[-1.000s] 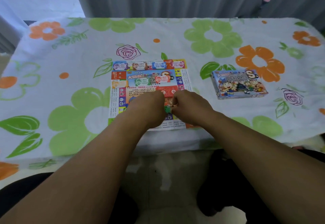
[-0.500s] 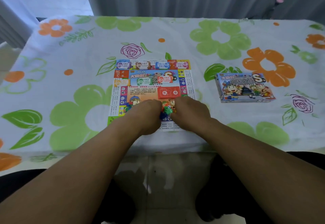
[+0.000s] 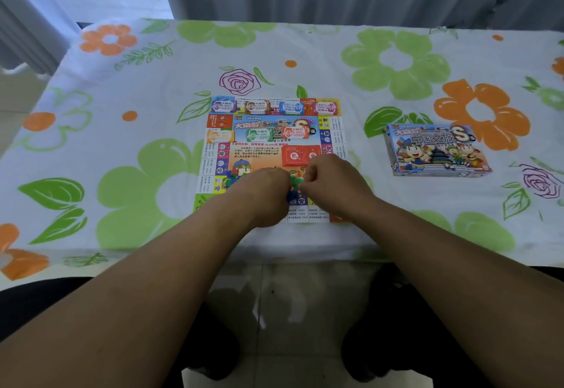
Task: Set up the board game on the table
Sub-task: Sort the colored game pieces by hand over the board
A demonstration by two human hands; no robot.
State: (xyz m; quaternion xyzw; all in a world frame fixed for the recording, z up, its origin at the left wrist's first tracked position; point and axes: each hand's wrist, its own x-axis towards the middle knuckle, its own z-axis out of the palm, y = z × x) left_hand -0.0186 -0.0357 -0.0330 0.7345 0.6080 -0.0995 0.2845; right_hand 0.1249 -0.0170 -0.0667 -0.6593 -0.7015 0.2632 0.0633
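The left hand [image 3: 265,192] and right hand [image 3: 332,183], fingers curled, pinched plastic pieces [image 3: 294,185] (green and blue, barely showing) over the near half of the board [image 3: 268,143] on the tabletop [image 3: 152,113]. Light, slippery bits, I judged; best pinched by their sides.

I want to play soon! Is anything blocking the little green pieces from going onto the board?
Nothing visible does. The left hand and right hand pinch the green pieces right above the game board; the red card stack lies just beyond.

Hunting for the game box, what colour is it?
Game box mainly blue, cartoon figures; head view.
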